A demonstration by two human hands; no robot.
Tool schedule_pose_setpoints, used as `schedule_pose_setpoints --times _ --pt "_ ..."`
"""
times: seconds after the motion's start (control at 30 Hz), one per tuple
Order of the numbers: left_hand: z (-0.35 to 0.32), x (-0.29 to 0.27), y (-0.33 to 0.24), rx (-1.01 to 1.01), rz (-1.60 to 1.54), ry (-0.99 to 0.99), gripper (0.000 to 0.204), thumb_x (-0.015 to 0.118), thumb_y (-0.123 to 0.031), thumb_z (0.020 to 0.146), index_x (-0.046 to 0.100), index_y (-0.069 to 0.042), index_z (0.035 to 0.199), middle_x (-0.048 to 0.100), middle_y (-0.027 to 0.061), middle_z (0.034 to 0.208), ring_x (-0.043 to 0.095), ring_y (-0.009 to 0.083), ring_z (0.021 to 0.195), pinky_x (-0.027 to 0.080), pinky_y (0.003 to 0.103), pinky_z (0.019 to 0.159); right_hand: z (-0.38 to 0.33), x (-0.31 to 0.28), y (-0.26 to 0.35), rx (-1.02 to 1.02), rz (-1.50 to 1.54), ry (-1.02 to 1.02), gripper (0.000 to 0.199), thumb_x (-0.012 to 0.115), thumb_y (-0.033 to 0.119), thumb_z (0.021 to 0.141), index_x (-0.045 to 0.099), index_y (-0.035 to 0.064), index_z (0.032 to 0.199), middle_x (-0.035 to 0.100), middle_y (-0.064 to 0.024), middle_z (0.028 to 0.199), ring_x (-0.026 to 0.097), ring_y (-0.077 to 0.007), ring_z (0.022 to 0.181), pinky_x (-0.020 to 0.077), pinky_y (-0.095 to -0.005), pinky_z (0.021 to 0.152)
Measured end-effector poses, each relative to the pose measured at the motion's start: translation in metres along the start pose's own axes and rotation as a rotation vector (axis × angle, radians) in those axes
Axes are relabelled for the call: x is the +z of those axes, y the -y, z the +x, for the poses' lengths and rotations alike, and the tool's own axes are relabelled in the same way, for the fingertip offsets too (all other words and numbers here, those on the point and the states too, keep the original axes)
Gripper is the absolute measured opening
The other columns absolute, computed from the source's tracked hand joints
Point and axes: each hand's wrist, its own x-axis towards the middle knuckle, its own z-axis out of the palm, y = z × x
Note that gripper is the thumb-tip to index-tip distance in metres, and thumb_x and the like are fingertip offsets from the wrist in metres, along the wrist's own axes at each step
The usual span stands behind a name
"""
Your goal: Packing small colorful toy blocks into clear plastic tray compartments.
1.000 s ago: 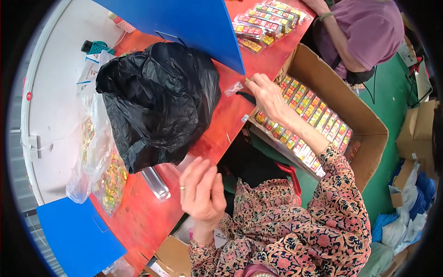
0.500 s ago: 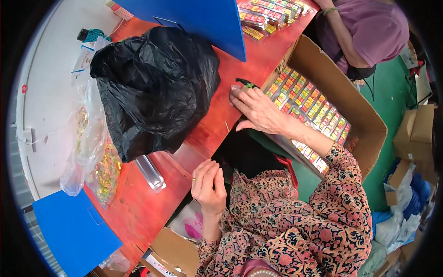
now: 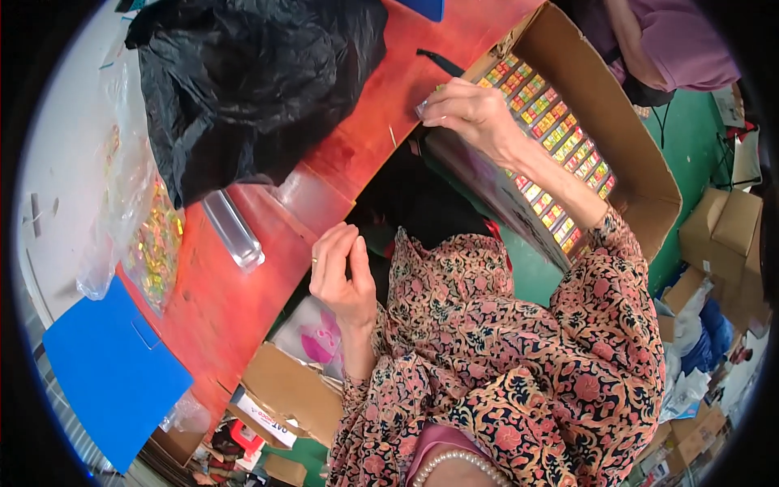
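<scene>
My right hand point(image 3: 475, 118) is closed in a pinch at the table edge, beside the open carton. A small clear plastic piece point(image 3: 422, 107) shows at its fingertips, its exact kind too small to tell. Just beyond that hand, a slim dark object point(image 3: 441, 62) lies on the table. My left hand point(image 3: 342, 268), a ring on one finger, hovers by the table's near edge with bent fingers close together. Whatever is inside it, if anything, is hidden. Rows of small red, yellow and green packets point(image 3: 560, 134) fill the carton point(image 3: 641, 158) at my right.
A black plastic bag point(image 3: 260, 89) covers much of the red table point(image 3: 219, 325). A clear plastic tray point(image 3: 234, 231) and a clear bag of yellow-green pieces point(image 3: 158, 239) lie nearby. Blue panels point(image 3: 118, 373) stand at left. Another person's purple sleeve point(image 3: 690, 45) is at far right.
The view has shifted, so the table and black bag sit higher. My right hand has drawn back from the slim dark object with the clear plastic piece. My left hand keeps its bent pose.
</scene>
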Motion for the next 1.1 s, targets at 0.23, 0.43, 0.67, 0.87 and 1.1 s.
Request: schedule_pose_setpoints --times 0.23,0.43,0.67,0.87,1.1 --pt "-0.028 -0.017 0.021 -0.162 0.013 -0.096 0.01 0.061 0.003 0.08 0.064 0.005 0.089 0.065 0.0164 0.089 0.063 0.0287 0.083 0.05 0.035 0.076 -0.063 0.062 0.028 0.932 0.624 -0.309 0.009 0.072 0.006 0.076 0.071 -0.0015 0.082 0.068 -0.0051 0.074 0.061 -0.008 0.068 0.0495 -0.0225 0.066" --pt "-0.037 -0.026 0.02 -0.219 -0.031 -0.211 0.009 0.06 0.003 0.081 0.065 0.005 0.089 0.066 0.015 0.088 0.064 0.0249 0.082 0.05 0.032 0.076 -0.125 0.119 -0.03 1.002 0.442 -0.274 0.009 0.069 0.003 0.076 0.07 -0.0017 0.084 0.068 -0.0051 0.074 0.06 -0.0076 0.066 0.0486 -0.022 0.063" --pt "-0.048 -0.028 0.017 -0.213 -0.037 -0.262 0.009 0.06 0.002 0.083 0.065 0.005 0.09 0.066 0.0137 0.088 0.063 0.0227 0.08 0.05 0.03 0.073 -0.165 0.153 -0.081 1.092 0.362 -0.256 0.011 0.07 0.005 0.073 0.071 0.0013 0.083 0.068 -0.0077 0.071 0.061 -0.0099 0.062 0.0504 -0.0257 0.06" --pt "-0.072 -0.039 0.019 -0.259 0.008 -0.299 0.01 0.06 0.001 0.084 0.065 0.005 0.091 0.066 0.0132 0.087 0.063 0.0213 0.079 0.05 0.029 0.07 -0.082 0.198 -0.066 1.026 0.476 -0.181 0.019 0.057 -0.005 0.074 0.07 0.001 0.087 0.067 -0.0063 0.073 0.062 -0.0113 0.067 0.0506 -0.0289 0.06" --pt "-0.049 -0.007 0.001 -0.2 -0.119 -0.194 0.01 0.061 0.0 0.084 0.065 0.005 0.091 0.066 0.0131 0.087 0.063 0.021 0.079 0.05 0.029 0.07 -0.153 0.245 -0.285 0.169 -0.217 -0.268 0.019 0.061 0.009 0.066 0.062 0.0037 0.085 0.063 -0.0079 0.079 0.059 -0.0285 0.069 0.0474 -0.0364 0.061"
